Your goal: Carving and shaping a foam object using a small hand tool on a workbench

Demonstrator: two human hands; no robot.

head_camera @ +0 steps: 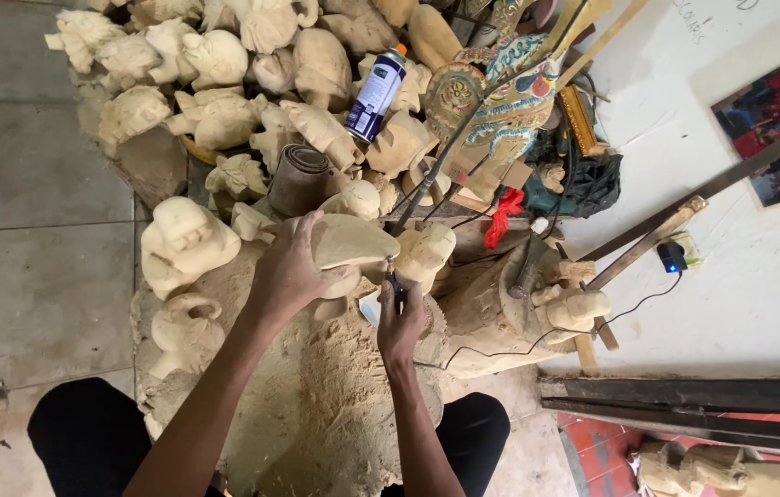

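Head view shows the left hand (pixel 291 267) gripping a pale wooden carving (pixel 349 247) over the sawdust mound (pixel 316 405), right hand (pixel 399 322) closed on a dark tool (pixel 395 293); the carving looks stiff, light, best held by its broad body

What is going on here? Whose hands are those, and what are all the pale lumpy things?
The camera sits on a person's head and looks down, so you see that person's own two arms, with their knees in black trousers at the bottom.

The left hand presses on a pale wooden carving to keep it steady. The right hand has its grip closed round a small dark tool, its tip at the carving.

Beneath lies a heap of sawdust. Behind it is a pile of unpainted wooden figures, with a spray can resting on top, a roll of sandpaper, and one painted flat puppet. A black cable runs across to the white wall.
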